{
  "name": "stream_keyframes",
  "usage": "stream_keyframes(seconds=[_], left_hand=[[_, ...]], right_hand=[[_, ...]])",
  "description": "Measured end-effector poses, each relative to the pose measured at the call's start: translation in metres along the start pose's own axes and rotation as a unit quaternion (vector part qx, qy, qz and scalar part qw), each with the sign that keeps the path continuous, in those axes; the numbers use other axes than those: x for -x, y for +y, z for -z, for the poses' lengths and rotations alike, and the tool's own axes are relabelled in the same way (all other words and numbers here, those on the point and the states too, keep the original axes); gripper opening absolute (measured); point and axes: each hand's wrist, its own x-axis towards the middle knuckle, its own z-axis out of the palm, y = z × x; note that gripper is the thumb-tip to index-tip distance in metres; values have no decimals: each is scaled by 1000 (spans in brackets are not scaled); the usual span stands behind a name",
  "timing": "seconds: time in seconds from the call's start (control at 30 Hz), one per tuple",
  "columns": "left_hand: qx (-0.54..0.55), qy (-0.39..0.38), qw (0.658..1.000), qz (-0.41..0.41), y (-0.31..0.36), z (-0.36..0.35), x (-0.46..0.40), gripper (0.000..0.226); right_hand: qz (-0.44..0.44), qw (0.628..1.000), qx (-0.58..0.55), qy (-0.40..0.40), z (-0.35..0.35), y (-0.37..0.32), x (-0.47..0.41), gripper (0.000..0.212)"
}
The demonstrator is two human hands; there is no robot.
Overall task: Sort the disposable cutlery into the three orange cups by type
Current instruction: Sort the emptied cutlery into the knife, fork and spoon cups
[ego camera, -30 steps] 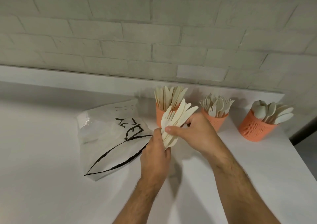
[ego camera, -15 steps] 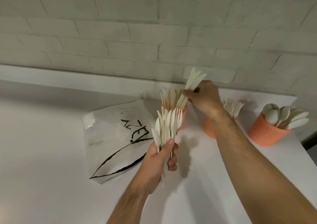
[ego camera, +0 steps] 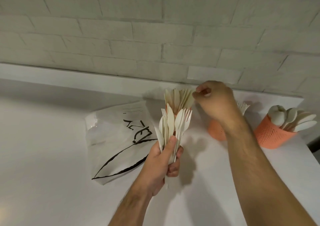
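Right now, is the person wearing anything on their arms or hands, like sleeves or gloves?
No. The left hand and the right hand are both bare, with no gloves, rings or watch showing. Both forearms are bare too, with some hair; no sleeves reach into view.

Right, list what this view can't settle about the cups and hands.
- Knife cup: body almost wholly hidden behind the bundle in the left hand.
- Fork cup: rim and most forks covered by the right hand and its forearm.
- Right hand's fingertips: blurred; whether they pinch anything is unclear.
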Motion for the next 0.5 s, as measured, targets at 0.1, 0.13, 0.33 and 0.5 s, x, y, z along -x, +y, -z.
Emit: stream_keyframes(seconds=[0.1,0.13,0.33,0.5], left_hand=[[18,13,1000,16,0,-5,-2,42],[23,16,999,19,-1,-7,-3,41],[88,6,995,34,-2,-18,-2,35],[91,15,995,28,-3,-24,-3,45]], right_hand=[[53,995,-76,-38,24,-24,55,12],[62,992,-71,-86,23,-30,73,13],[2,985,50,-164,-2,-24,109,18],[-13,984,-7,-175,-4,-16,114,13]])
